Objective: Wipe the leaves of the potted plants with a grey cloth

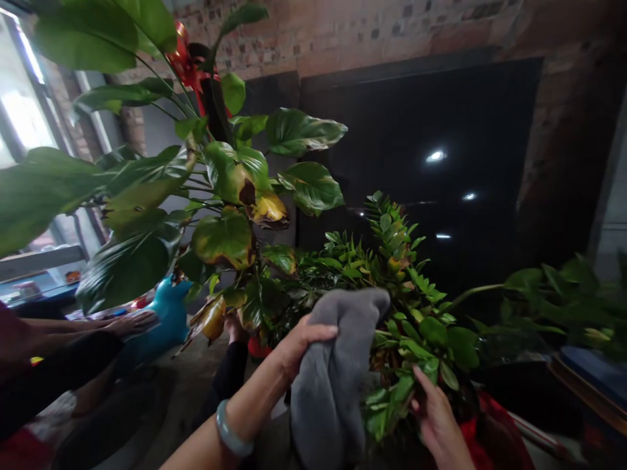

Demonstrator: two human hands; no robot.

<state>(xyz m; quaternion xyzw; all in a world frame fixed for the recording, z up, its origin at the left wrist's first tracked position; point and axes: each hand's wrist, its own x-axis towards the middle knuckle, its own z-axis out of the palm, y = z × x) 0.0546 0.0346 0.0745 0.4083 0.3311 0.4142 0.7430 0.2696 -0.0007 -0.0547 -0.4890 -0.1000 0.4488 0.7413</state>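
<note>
A grey cloth [336, 378] hangs from my left hand [304, 341], the thumb lying across its upper part. There is a pale bangle [231, 427] on that wrist. My right hand [435, 414], lower right, has its fingers closed around the lower stems and small glossy leaves of a green potted plant [421, 352]. Its fingertips are partly hidden by the foliage. The cloth hangs just left of these leaves and covers some of them.
A tall broad-leaved plant [230, 170] with browned, yellow leaves rises at left. Another person's hand [134, 323] touches a turquoise figure [166, 320]; a further dark-sleeved hand [236, 328] reaches under the leaves. A dark glossy panel [392, 143] stands behind. More foliage [563, 294] is at right.
</note>
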